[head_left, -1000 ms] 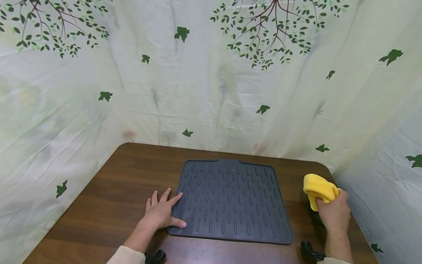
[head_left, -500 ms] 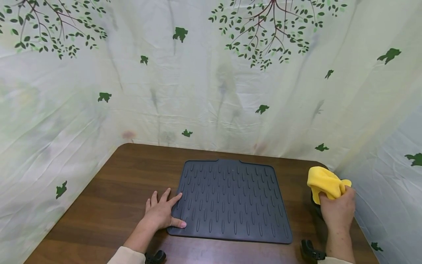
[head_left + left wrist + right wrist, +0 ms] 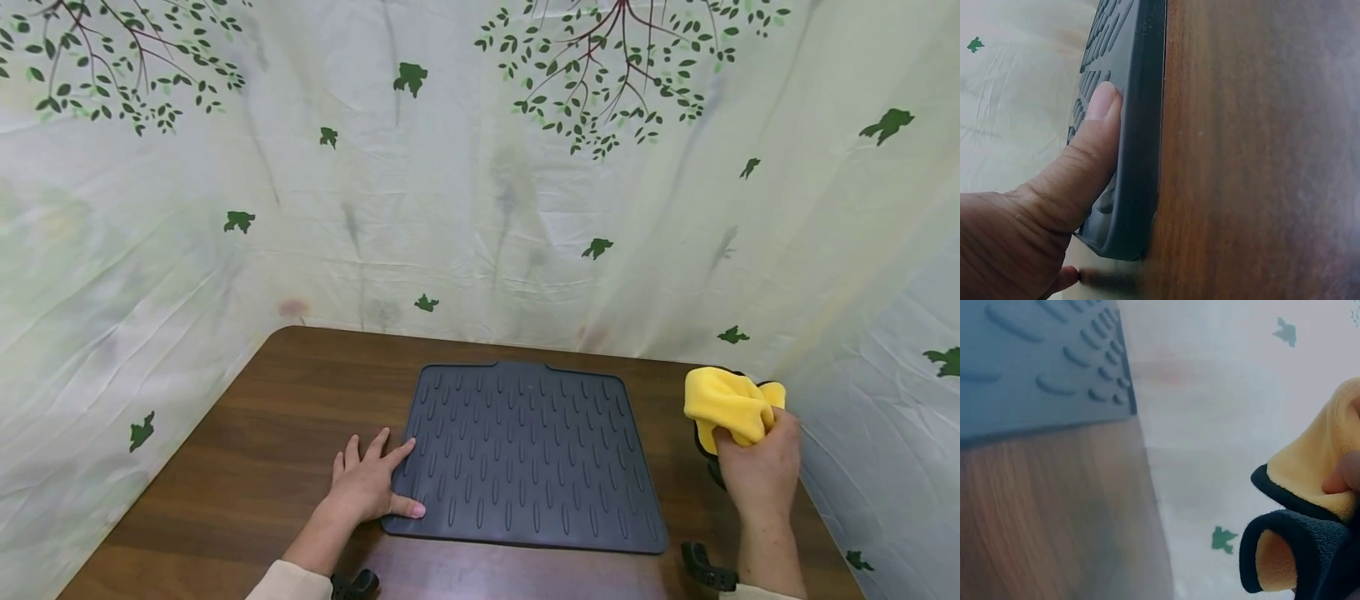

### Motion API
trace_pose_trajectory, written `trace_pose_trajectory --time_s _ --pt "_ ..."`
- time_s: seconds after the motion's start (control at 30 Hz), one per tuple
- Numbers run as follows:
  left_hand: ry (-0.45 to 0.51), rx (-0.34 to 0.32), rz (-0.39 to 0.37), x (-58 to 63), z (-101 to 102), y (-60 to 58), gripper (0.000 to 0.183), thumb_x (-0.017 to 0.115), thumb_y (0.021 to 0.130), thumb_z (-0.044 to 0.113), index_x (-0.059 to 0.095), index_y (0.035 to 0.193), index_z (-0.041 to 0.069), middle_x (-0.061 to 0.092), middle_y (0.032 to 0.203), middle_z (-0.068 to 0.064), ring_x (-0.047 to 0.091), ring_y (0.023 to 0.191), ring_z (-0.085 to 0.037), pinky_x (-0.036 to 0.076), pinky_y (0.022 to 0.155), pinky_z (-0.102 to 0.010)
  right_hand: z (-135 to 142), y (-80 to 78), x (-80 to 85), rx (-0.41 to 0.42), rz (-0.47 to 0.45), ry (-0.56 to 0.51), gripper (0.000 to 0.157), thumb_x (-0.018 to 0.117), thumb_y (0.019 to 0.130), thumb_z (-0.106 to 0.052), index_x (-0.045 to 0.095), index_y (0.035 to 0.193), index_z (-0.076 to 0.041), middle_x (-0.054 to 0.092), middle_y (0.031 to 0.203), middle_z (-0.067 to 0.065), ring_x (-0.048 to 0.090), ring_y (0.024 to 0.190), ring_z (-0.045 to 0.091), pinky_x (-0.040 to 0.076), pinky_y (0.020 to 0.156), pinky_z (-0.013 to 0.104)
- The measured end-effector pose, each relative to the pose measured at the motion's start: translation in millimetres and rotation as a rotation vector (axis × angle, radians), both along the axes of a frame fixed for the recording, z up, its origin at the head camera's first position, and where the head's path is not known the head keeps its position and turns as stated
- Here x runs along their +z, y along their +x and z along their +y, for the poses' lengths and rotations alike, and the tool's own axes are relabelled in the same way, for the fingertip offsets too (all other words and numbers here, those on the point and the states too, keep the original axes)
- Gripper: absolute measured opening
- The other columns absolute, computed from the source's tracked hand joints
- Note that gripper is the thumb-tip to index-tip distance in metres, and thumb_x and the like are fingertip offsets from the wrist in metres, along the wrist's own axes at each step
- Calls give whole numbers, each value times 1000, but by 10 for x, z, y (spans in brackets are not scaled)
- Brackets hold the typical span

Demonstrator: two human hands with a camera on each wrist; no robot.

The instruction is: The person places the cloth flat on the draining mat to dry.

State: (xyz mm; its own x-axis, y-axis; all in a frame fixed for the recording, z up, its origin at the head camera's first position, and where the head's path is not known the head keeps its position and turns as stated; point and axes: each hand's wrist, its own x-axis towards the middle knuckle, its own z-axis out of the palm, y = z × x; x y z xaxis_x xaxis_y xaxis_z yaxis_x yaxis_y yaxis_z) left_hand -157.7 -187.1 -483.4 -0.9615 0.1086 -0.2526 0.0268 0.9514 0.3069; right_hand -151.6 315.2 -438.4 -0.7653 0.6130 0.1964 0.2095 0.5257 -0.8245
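A dark grey ridged mat [image 3: 525,458] with a raised rim lies on the brown table. My left hand [image 3: 367,487] spreads over its left front corner, thumb on the mat and fingers reaching onto the wood. The left wrist view shows that thumb [image 3: 1094,131] resting flat just inside the rim. To the right of the mat, my right hand [image 3: 761,467] grips a bunched yellow cloth [image 3: 723,404]. Dark edging and a grey reverse side show on the cloth [image 3: 1310,469] in the right wrist view, where only a fingertip of the hand appears.
The wooden table [image 3: 300,400] has rounded far corners. Behind it and along both sides hangs a pale curtain [image 3: 450,192] printed with leaves and branches. A black strap device [image 3: 708,571] sits at the right wrist, and another [image 3: 356,585] at the left.
My right hand, holding the yellow cloth, first shifted away and to the right, then slightly back left and farther from me. The left hand and the mat have stayed in place.
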Motion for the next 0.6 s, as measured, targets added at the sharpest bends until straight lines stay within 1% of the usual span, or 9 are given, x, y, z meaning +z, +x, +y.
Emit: trace_pose_trajectory --time_s 0.1,0.33,0.6 --pt "1 1 0 -1 2 4 115 84 59 68 40 158 27 20 169 -22 7 150 -65 10 116 -80 -55 15 16 20 3 -4 73 72 87 -14 32 147 0 46 140 27 47 120 44 39 100 67" --pt "7 3 10 -12 -4 9 116 84 59 68 41 158 27 20 169 -21 7 150 -65 10 116 -80 -120 19 38 57 33 31 72 74 87 -16 34 145 2 46 135 28 48 115 45 40 94 66" --pt "10 -5 19 -20 -12 2 116 83 59 69 40 158 27 21 169 -22 7 149 -65 10 115 -80 -201 30 65 82 66 52 71 77 86 -15 37 142 0 47 134 26 49 116 43 40 97 66"
